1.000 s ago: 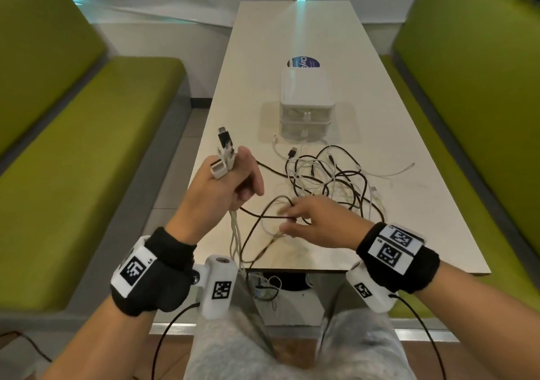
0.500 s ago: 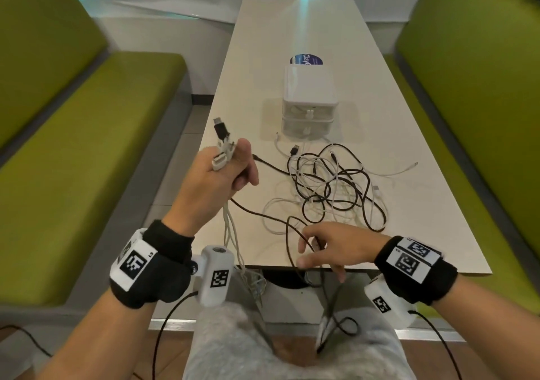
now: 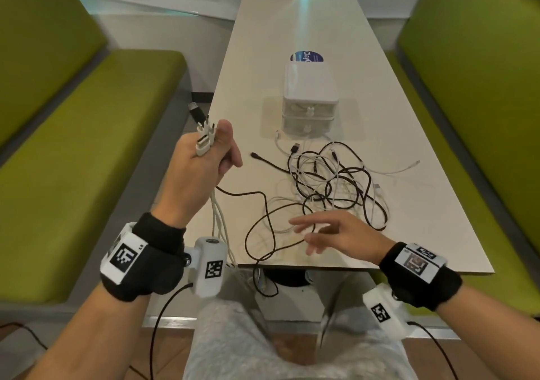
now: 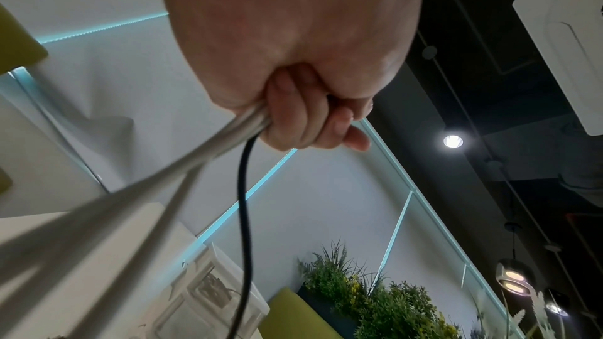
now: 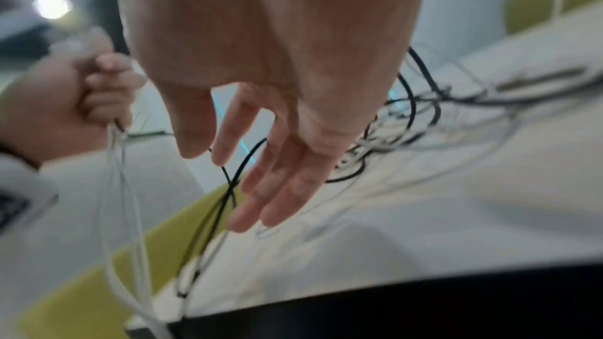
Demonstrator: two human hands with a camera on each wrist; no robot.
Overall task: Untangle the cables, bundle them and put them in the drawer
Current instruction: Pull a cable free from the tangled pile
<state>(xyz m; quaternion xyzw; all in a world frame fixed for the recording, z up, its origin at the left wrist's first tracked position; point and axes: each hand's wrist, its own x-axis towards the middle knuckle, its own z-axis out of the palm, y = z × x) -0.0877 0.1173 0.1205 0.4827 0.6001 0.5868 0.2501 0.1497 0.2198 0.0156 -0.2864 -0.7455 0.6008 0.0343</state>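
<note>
A tangle of black and white cables (image 3: pixel 333 184) lies on the white table (image 3: pixel 423 227) in front of a small white drawer box (image 3: pixel 310 99). My left hand (image 3: pixel 201 169) is raised at the table's left edge and grips several cable ends (image 3: pixel 203 137), white plugs and one black plug sticking up above the fist. Their cords (image 4: pixel 209 154) hang down from the fist (image 4: pixel 303 112) past the table edge. My right hand (image 3: pixel 324 233) hovers over the near part of the table with fingers (image 5: pixel 261 202) spread and relaxed, holding nothing, just above a black cable loop (image 3: pixel 263 233).
Green upholstered benches (image 3: pixel 73 146) flank the table on both sides (image 3: pixel 482 87). A round blue sticker (image 3: pixel 306 57) lies behind the drawer box. Some cords dangle off the near table edge above my lap (image 3: pixel 263 336).
My right hand let go of the black cable it had pulled toward the table's near edge and moved back up over the table, fingers spread. My left hand keeps its grip, slightly higher.
</note>
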